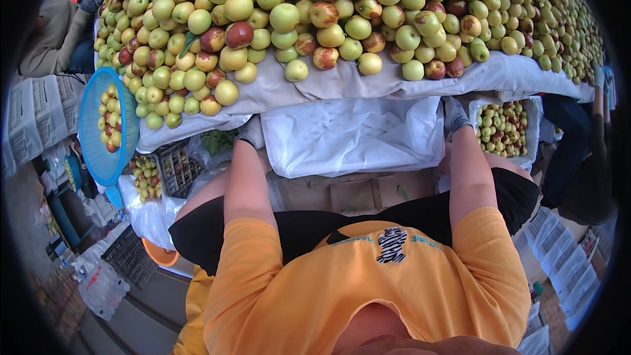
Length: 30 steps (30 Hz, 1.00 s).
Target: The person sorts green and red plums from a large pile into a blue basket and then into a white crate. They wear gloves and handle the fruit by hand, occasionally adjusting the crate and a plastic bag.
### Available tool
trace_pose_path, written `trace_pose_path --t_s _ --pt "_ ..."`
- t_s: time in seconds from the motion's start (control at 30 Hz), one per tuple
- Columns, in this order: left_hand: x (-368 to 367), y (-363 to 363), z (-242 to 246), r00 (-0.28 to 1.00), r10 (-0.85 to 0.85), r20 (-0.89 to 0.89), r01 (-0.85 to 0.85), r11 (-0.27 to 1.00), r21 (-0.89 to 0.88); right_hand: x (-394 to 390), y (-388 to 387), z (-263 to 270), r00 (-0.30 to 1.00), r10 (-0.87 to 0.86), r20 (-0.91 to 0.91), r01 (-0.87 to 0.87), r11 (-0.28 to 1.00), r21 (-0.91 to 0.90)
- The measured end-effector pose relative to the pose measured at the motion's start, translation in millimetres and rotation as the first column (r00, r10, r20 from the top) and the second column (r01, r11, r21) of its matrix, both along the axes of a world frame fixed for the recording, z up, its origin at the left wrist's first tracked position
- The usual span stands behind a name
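A basket lined with thin white plastic (352, 133) lies across my lap, just under the edge of the sorting table. At its left end is my left hand (251, 130) in a grey work glove, with the fingers partly hidden by the liner and the table cloth. My right hand (454, 113), gloved the same way, grips the opposite end near the top corner. No fruit shows inside the liner. Above it, a large heap of green and reddish-brown jujubes (325, 15) covers the table, spreading down to the pale cloth (340, 81) at its front edge.
A blue plastic basket (87, 123) with some jujubes stands left. A lined crate of jujubes (503, 128) is beside my right knee. Lower left are a dark crate (177, 167) and an orange basin (160, 254). Other people work at the far left (59, 34) and right (572, 128).
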<state>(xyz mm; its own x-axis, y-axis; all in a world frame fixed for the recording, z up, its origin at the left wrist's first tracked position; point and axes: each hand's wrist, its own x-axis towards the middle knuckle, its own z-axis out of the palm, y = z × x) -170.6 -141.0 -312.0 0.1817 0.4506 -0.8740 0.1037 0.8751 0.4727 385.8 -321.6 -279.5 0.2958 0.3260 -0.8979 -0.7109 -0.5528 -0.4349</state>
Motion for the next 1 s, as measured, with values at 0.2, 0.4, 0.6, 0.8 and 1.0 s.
trace_pose_path --t_s 0.2,0.4,0.6,0.8,1.0 --pt "-7 19 18 0.867 0.493 0.075 -0.472 0.860 -0.193 22 14 11 0.993 0.003 0.115 -0.011 0.998 0.068" --pt "-2 67 6 0.898 0.434 0.065 -0.433 0.901 -0.034 45 51 -22 0.877 0.223 0.426 -0.251 0.968 0.010" --pt "31 68 -23 0.926 0.377 -0.007 -0.377 0.925 0.040 23 33 -51 0.488 0.517 0.703 -0.592 0.788 -0.169" --pt "7 35 -4 0.938 0.345 -0.029 -0.342 0.937 0.067 18 -28 -23 0.685 0.676 0.270 -0.660 0.734 -0.163" --pt "-32 -48 18 0.939 0.328 -0.103 -0.324 0.944 0.054 16 -48 3 0.261 0.963 -0.072 -0.965 0.261 -0.010"
